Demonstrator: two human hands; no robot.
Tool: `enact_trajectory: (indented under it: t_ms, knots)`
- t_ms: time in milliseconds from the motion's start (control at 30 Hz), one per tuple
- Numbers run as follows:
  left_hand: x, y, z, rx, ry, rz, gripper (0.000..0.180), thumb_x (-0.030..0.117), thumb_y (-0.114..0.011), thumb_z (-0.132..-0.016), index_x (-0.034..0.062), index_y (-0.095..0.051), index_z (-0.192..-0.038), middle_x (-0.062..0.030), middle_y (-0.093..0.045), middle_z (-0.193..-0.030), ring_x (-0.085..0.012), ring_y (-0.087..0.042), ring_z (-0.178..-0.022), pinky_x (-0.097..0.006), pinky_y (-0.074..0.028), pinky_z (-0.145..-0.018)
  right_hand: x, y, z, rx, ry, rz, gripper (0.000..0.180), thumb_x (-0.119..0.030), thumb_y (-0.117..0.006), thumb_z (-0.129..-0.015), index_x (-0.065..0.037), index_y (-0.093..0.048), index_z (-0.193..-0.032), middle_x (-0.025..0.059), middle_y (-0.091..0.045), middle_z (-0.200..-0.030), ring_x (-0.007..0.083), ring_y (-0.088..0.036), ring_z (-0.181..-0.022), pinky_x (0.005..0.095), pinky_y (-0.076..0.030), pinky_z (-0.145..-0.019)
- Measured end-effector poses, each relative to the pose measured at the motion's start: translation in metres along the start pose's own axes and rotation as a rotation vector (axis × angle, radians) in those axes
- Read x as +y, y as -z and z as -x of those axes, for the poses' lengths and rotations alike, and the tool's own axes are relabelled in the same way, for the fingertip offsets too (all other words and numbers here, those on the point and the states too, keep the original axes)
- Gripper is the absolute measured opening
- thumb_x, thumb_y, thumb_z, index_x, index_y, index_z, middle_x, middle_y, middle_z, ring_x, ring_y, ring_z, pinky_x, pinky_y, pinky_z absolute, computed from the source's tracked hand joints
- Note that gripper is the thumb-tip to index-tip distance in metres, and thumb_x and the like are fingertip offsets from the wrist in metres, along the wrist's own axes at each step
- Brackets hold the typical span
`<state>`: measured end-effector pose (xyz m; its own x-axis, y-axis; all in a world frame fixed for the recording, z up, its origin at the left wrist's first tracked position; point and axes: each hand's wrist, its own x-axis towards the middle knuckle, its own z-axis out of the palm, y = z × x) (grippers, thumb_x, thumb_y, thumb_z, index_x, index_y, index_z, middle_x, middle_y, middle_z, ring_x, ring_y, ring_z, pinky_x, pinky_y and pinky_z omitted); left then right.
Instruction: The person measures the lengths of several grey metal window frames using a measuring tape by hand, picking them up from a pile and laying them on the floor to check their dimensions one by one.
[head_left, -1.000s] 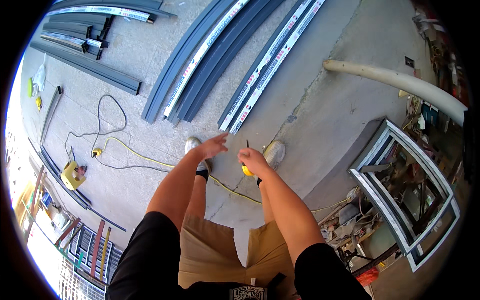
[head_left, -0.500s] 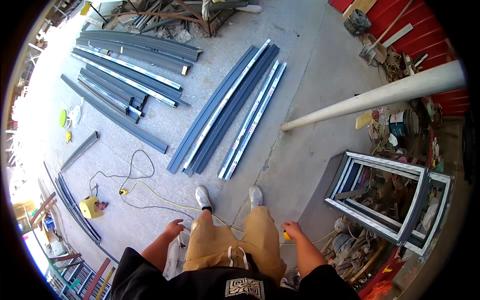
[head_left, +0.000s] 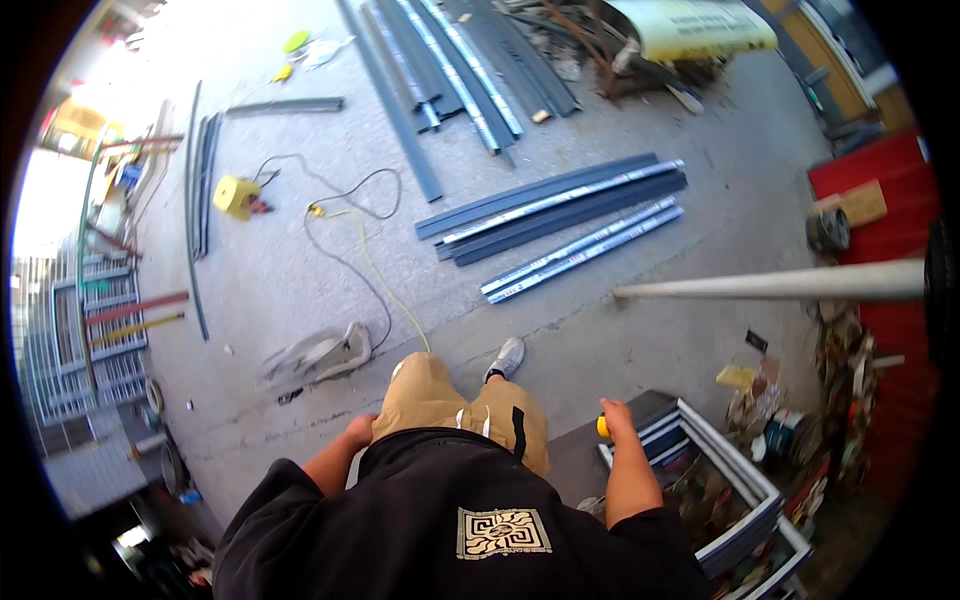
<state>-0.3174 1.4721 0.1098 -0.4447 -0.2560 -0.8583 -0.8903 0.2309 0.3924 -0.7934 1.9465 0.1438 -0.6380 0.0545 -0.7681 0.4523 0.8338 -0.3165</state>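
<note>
Grey concrete floor [head_left: 640,340] strewn with long dark metal profiles [head_left: 560,205]. Right hand [head_left: 616,420] clenched on small yellow object [head_left: 603,427]; left hand [head_left: 358,432] grip unclear.

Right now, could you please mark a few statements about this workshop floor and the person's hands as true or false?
1. The right hand grips a small yellow object. True.
2. The left hand holds a grey metal profile. False: it hangs at the hip, and nothing shows in it.
3. A yellow cable runs across the concrete floor. True.
4. The window frames lie at the person's left. False: they are at the right.
</note>
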Motion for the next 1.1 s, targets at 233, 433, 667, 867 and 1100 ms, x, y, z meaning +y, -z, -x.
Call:
enact_trajectory:
  t_ms: [233,433,667,867,1100]
  knots:
    - [-0.032,-0.121,0.116,0.158,0.171,0.446,0.062,0.043,-0.073,-0.082,0.01,-0.065,-0.133,-0.0184,-0.074,-0.112,-0.0311,-0.071,-0.102,-0.04,-0.054,-0.09,-0.011,0.001,0.03,-0.098,0.09,0.207,0.042,-0.031,-0.061,-0.095,0.008,-0.068,-0.109,0.0197,-0.069,-0.105,0.0304,-0.064,-0.093,0.0446,-0.05,-0.085]
    - [-0.121,-0.264,0.204,0.312,0.299,1.04,0.057,0.024,-0.072,-0.086,0.0089,-0.06,-0.139,-0.0136,-0.072,-0.112,-0.021,-0.067,-0.099,-0.035,-0.054,-0.086,-0.044,-0.098,0.042,-0.269,0.159,0.583,0.037,-0.028,-0.063,-0.095,0.007,-0.068,-0.107,0.0161,-0.069,-0.1,0.0284,-0.065,-0.086,0.0439,-0.052,-0.077]
    - [-0.226,-0.469,0.311,0.633,0.635,1.527,0.055,0.01,-0.066,-0.079,0.009,-0.063,-0.134,-0.016,-0.073,-0.107,-0.0262,-0.07,-0.093,-0.039,-0.056,-0.079,-0.122,-0.324,0.148,-0.494,0.515,0.899,0.041,-0.03,-0.065,-0.095,0.008,-0.067,-0.109,0.0154,-0.069,-0.103,0.0275,-0.066,-0.09,0.0415,-0.053,-0.08]
    - [-0.236,-0.574,0.352,0.635,0.788,1.617,0.057,0.017,-0.072,-0.079,0.0102,-0.063,-0.134,-0.0169,-0.07,-0.121,-0.0271,-0.067,-0.108,-0.04,-0.053,-0.092,-0.132,-0.519,0.343,-0.746,0.866,1.258,0.042,-0.031,-0.065,-0.093,0.007,-0.068,-0.111,0.0114,-0.068,-0.095,0.021,-0.063,-0.086,0.0357,-0.05,-0.079]
    - [-0.28,-0.534,0.341,0.733,0.694,2.051,0.058,0.018,-0.071,-0.082,0.0096,-0.06,-0.138,-0.0134,-0.072,-0.114,-0.0227,-0.068,-0.1,-0.036,-0.053,-0.086,-0.112,-0.66,0.428,-0.872,0.805,1.658,0.05,-0.041,-0.066,-0.096,0.005,-0.07,-0.114,0.0081,-0.07,-0.09,0.0171,-0.063,-0.078,0.0339,-0.051,-0.071]
